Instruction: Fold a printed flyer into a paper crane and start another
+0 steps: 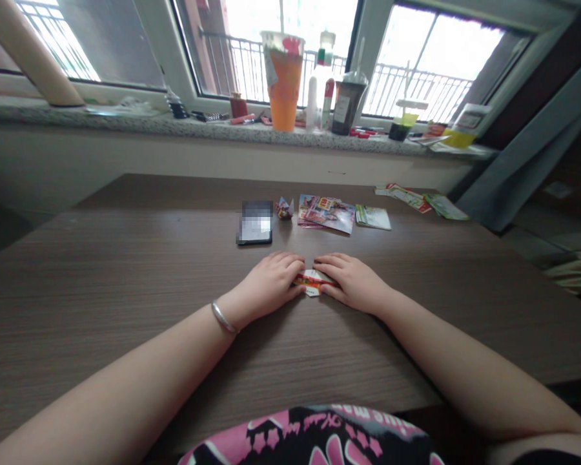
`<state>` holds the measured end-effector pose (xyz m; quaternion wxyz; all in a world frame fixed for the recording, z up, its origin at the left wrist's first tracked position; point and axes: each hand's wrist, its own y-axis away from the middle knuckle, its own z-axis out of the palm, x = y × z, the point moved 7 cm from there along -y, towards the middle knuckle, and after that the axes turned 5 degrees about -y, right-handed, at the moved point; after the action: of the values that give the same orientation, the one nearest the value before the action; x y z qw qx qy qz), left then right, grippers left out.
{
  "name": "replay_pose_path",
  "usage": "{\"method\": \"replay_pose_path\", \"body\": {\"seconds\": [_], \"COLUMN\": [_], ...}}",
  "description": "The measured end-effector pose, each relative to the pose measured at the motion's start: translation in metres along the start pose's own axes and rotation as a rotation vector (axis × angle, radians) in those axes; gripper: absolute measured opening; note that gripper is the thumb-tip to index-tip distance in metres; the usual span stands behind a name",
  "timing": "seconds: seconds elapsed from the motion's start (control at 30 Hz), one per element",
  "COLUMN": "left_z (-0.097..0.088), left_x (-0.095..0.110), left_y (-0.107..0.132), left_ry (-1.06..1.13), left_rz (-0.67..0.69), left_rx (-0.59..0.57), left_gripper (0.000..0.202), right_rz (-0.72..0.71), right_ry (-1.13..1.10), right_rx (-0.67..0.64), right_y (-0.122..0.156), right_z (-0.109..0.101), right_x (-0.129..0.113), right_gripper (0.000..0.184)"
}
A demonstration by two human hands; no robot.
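Between my two hands is a small piece of folded paper (312, 289), white with a red and orange printed band, lying on the brown wooden table (184, 381). My left hand (275, 279) is closed over its left end, with fingers and thumb pressing on the paper. Its right end is held the same way by my right hand (354, 281). The fingers cover both ends, so only the middle of the paper shows. Beyond the hands stands a small folded paper figure (285, 208) with pointed tips.
A dark-edged tablet or phone (254, 240), its screen blurred, lies beyond my left hand. Colourful leaflets (330, 216), a pale paper stack (374, 218) and more printed papers (446, 207) lie farther right. An orange drink cup (285, 90) stands on the windowsill (213, 131).
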<state>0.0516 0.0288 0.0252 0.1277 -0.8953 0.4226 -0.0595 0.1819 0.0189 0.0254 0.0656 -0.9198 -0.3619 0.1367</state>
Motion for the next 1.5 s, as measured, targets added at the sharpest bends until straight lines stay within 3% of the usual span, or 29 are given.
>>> {"method": "replay_pose_path", "body": {"seconds": [0.43,0.73,0.9,1.2,1.5], "left_z": [-0.007,-0.012,-0.017,-0.025,-0.016], "left_x": [0.004,0.004,0.004,0.004,0.003], "left_y": [-0.002,-0.002,-0.001,0.001,0.001], "left_ry": [0.039,0.041,0.035,0.107,0.067], "left_rz": [0.043,0.057,0.055,0.032,0.147], "left_rx": [0.029,0.093,0.131,0.209,0.215], "left_gripper": [0.032,0.030,0.030,0.020,0.018], "right_rz": [0.058,0.248,0.291,0.247,0.018], "right_ry": [-0.251,-0.584,-0.632,-0.580,-0.360], "right_rx": [0.092,0.165,0.227,0.316,0.248], "right_y": [-0.002,0.001,0.002,0.004,0.002], "right_z": [-0.004,0.001,0.000,-0.009,-0.013], "right_x": [0.007,0.016,0.019,0.017,0.001], "right_gripper": [0.024,0.023,0.016,0.009,0.012]}}
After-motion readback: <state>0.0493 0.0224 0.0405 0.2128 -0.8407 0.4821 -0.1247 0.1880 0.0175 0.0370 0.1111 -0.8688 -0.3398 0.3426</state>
